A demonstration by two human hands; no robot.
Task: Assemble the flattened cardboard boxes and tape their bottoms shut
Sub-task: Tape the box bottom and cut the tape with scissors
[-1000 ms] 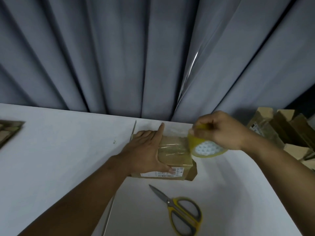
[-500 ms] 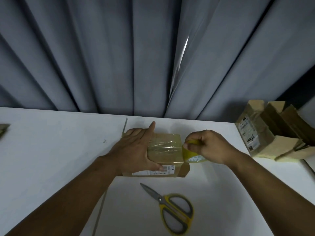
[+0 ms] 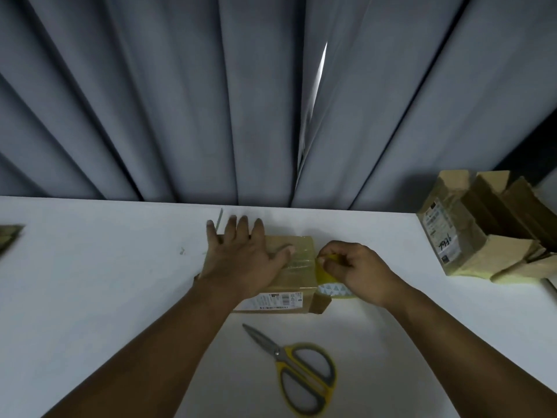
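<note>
A small brown cardboard box [image 3: 297, 274] lies on the white table [image 3: 105, 282], a strip of clear tape across its top and a white label on its near side. My left hand [image 3: 241, 257] presses flat on the box top, fingers straight and spread. My right hand [image 3: 358, 271] grips a yellowish tape roll [image 3: 331, 289] at the box's right edge, pinching the tape by the top corner. The roll is mostly hidden under that hand.
Yellow-handled scissors [image 3: 298, 369] lie shut on the table in front of the box. Several assembled boxes [image 3: 470, 227] with raised flaps stand at the right edge. Flattened cardboard [image 3: 9, 236] shows at the far left. A grey curtain hangs behind the table.
My right hand has brought the tape roll down from above the box to its right edge. My left hand has spread and slid further across the box top.
</note>
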